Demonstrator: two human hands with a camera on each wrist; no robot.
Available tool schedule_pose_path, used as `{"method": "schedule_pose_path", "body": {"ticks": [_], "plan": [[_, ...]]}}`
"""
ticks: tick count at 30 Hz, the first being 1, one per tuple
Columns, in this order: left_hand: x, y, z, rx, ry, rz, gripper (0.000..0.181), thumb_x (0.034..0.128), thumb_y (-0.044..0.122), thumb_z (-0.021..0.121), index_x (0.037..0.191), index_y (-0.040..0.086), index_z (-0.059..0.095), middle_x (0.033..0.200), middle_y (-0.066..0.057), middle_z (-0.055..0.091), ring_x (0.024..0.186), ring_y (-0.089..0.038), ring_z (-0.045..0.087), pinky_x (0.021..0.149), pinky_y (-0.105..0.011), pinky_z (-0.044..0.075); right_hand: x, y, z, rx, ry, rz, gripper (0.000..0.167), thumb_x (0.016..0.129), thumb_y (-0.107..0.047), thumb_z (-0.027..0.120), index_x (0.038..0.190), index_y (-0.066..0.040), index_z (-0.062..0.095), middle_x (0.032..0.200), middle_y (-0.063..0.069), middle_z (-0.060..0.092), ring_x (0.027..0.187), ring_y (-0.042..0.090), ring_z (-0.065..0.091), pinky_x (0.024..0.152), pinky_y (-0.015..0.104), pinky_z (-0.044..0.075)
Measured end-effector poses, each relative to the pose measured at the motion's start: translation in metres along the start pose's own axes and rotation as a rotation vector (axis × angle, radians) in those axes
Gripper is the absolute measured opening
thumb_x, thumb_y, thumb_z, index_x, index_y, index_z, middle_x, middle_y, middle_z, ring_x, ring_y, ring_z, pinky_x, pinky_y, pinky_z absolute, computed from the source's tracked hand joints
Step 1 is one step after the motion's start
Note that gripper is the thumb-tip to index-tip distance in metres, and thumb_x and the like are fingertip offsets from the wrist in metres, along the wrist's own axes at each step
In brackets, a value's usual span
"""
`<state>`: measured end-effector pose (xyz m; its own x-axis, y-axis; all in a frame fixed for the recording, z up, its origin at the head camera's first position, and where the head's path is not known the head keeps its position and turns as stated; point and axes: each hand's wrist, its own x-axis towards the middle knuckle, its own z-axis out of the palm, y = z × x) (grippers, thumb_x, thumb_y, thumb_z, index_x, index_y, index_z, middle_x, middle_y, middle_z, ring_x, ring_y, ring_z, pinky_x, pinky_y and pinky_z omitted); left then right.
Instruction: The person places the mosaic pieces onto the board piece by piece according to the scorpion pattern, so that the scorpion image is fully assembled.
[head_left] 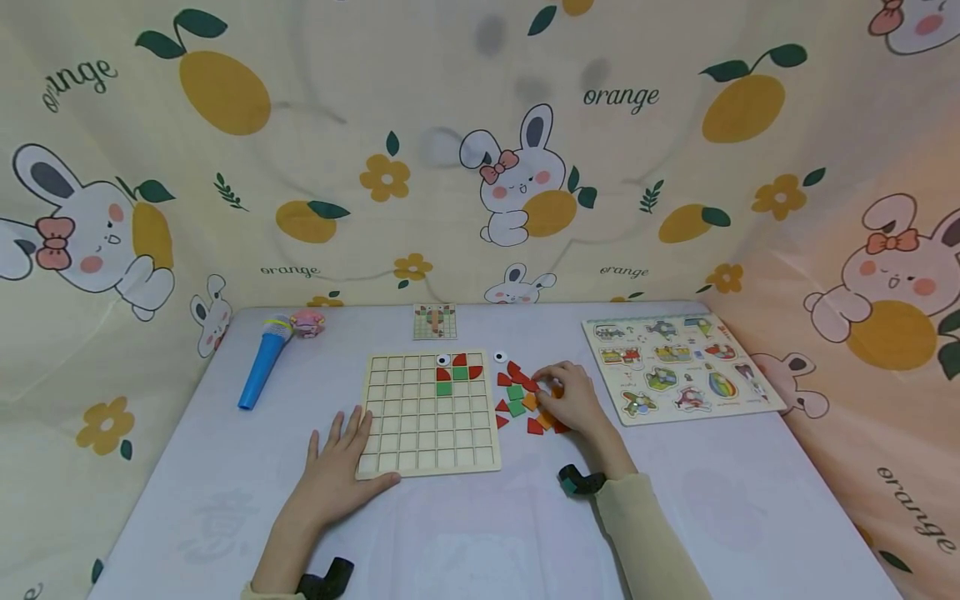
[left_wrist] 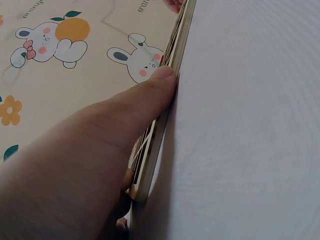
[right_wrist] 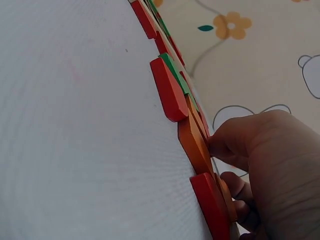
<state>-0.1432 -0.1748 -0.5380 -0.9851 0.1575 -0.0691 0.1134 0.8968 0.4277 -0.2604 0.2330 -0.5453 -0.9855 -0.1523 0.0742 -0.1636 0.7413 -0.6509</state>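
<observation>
The wooden grid board (head_left: 420, 433) lies mid-table, with red and green pieces and a white eye disc (head_left: 443, 360) in its upper right cells. My left hand (head_left: 337, 475) rests spread at its lower left corner, the thumb (left_wrist: 162, 75) against the front edge in the left wrist view. To the board's right is a loose pile of red, green (head_left: 517, 408) and orange pieces. My right hand (head_left: 577, 404) reaches over the pile's right side, fingers bent down among the pieces (right_wrist: 195, 145); whether they pinch one cannot be told.
A small pattern card (head_left: 435, 322) lies behind the board. At the back left are a blue toy microphone (head_left: 262, 367) and a pink toy (head_left: 307, 323). A picture puzzle board (head_left: 678, 367) lies at the right. Another eye disc (head_left: 500, 357) sits above the pile.
</observation>
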Motion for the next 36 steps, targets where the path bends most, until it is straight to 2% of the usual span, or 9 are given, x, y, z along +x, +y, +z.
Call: {"method": "schedule_pose_path", "body": {"ticks": [15,24,27,32,36], "plan": [[-0.002,0.001,-0.003,0.001,0.002,-0.002,0.119,0.0844,0.076,0.07,0.167,0.002,0.026,0.175,-0.019,0.018,0.162,-0.05,0.007,0.123,-0.078,0.0,0.001,-0.001,0.001,-0.007,0.02,-0.03,0.028,0.098,-0.023,0.077,0.121,-0.008,0.073,0.12,0.013,0.066,0.111,0.031,0.052,0.101,0.051,0.042],[-0.002,0.003,-0.005,-0.008,-0.007,-0.002,0.119,0.0847,0.077,0.069,0.167,0.003,0.026,0.175,-0.019,0.018,0.162,-0.05,0.007,0.123,-0.077,0.0,0.0,-0.005,-0.003,0.016,-0.019,-0.01,0.032,0.102,-0.026,0.073,0.128,-0.009,0.069,0.126,0.012,0.064,0.118,0.031,0.054,0.106,0.051,0.05],[-0.002,0.004,-0.004,-0.015,-0.003,0.003,0.119,0.0841,0.076,0.07,0.166,0.002,0.028,0.175,-0.02,0.019,0.161,-0.051,0.008,0.123,-0.078,0.0,-0.002,-0.015,-0.005,0.022,-0.02,-0.055,0.03,0.102,-0.023,0.073,0.127,-0.007,0.068,0.124,0.013,0.063,0.116,0.031,0.055,0.103,0.052,0.052],[-0.001,0.004,-0.005,-0.008,-0.012,-0.003,0.119,0.0846,0.077,0.069,0.167,0.003,0.026,0.175,-0.019,0.018,0.162,-0.05,0.007,0.123,-0.077,0.0,-0.005,-0.046,0.0,0.022,-0.05,-0.139,0.027,0.101,-0.018,0.074,0.124,-0.004,0.069,0.122,0.013,0.065,0.112,0.03,0.058,0.098,0.051,0.053],[-0.001,0.003,-0.007,-0.011,-0.021,-0.005,0.119,0.0854,0.077,0.069,0.168,0.004,0.023,0.176,-0.018,0.016,0.162,-0.049,0.005,0.123,-0.077,-0.001,-0.007,-0.071,0.014,0.008,-0.115,-0.143,0.026,0.101,-0.019,0.074,0.123,-0.007,0.069,0.119,0.008,0.064,0.106,0.024,0.058,0.094,0.042,0.055]]}}
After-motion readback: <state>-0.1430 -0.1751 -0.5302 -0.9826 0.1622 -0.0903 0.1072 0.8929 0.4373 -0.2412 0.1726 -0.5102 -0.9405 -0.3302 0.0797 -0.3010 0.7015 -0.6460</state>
